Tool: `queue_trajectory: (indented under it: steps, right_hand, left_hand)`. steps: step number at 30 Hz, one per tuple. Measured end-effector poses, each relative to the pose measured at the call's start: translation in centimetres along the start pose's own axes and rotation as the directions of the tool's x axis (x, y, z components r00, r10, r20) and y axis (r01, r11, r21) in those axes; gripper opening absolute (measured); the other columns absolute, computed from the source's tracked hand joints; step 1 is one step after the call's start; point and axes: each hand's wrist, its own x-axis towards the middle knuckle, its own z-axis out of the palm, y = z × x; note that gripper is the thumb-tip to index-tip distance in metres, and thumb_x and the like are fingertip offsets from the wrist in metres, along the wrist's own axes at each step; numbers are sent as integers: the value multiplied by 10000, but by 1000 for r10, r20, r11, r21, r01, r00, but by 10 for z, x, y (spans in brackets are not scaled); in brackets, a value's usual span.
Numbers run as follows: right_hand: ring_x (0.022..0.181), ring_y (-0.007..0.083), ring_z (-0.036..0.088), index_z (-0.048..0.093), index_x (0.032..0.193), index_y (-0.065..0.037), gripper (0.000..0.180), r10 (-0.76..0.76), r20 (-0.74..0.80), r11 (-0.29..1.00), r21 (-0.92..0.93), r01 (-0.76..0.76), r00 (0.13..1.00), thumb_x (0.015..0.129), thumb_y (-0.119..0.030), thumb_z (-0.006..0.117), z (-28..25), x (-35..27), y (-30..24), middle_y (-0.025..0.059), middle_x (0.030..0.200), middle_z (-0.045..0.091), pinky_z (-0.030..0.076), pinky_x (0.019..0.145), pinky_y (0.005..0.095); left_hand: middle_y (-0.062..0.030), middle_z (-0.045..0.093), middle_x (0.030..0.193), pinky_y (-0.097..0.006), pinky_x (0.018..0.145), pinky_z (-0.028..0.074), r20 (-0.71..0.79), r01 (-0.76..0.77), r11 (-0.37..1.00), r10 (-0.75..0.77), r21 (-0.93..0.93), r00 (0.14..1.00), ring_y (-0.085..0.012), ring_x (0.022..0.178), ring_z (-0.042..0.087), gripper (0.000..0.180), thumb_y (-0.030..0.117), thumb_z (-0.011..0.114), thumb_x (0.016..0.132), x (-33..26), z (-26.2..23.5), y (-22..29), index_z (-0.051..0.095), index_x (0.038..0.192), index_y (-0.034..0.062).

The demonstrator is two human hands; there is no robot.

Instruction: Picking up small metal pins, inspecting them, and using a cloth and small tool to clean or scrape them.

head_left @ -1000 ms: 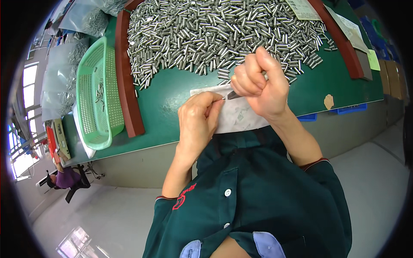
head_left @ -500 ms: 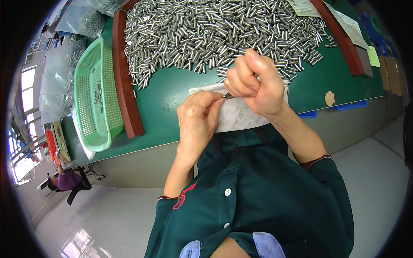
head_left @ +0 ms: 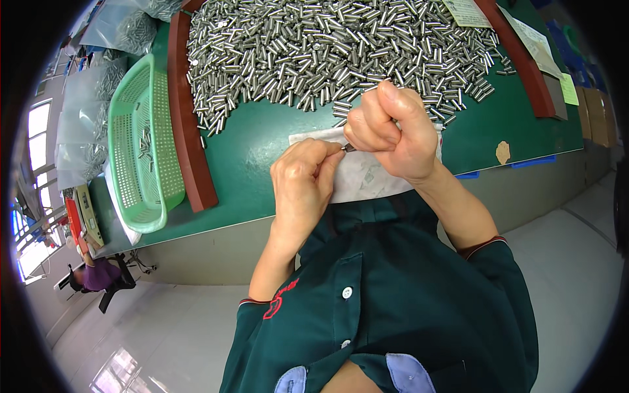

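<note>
My left hand [head_left: 301,173] pinches a small metal pin [head_left: 344,149] between thumb and fingertips, above a whitish cloth [head_left: 368,180] at the table's front edge. Closed in a fist, my right hand [head_left: 396,134] grips a slim tool [head_left: 350,148]. Only the tool's dark tip shows, meeting the pin; the rest is hidden in the fist, so its kind is unclear. Just beyond both hands spreads a big heap of shiny metal pins [head_left: 314,56].
Red-brown bars [head_left: 190,124] flank the heap on the green tabletop [head_left: 252,150]. A green plastic basket [head_left: 173,170] with several pins stands at left, near bagged pins [head_left: 88,124]. Papers [head_left: 532,42] lie at right. Another person [head_left: 98,275] sits far left.
The hands stay nearly in place, the tool tip still at the pin. The right fist has shifted very slightly nearer; the view has moved a little.
</note>
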Motion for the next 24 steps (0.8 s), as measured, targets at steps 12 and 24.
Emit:
queue_trajectory:
  steps: [12, 24]
  right_hand:
    - [389, 83, 193, 267, 497, -107, 434, 25, -61, 994, -102, -31, 998, 919, -209, 261, 7, 0, -1, -22, 421, 248, 190, 398, 249]
    - [402, 80, 212, 265, 504, -94, 406, 8, -39, 999, -35, -10, 999, 901, -170, 296, 8, -2, -1, -20, 441, 245, 202, 415, 244]
  left_hand:
    - [-115, 527, 601, -332, 498, 400, -6, -39, 999, 39, -18, 999, -256, 523, 502, 65, 3, 629, 660, 4, -5, -1, 567, 678, 5]
    - [-29, 480, 745, -189, 489, 318, 416, 397, -125, -285, -909, 863, -62, 579, 373, 186, 170, 473, 878, 9, -39, -32, 510, 982, 21]
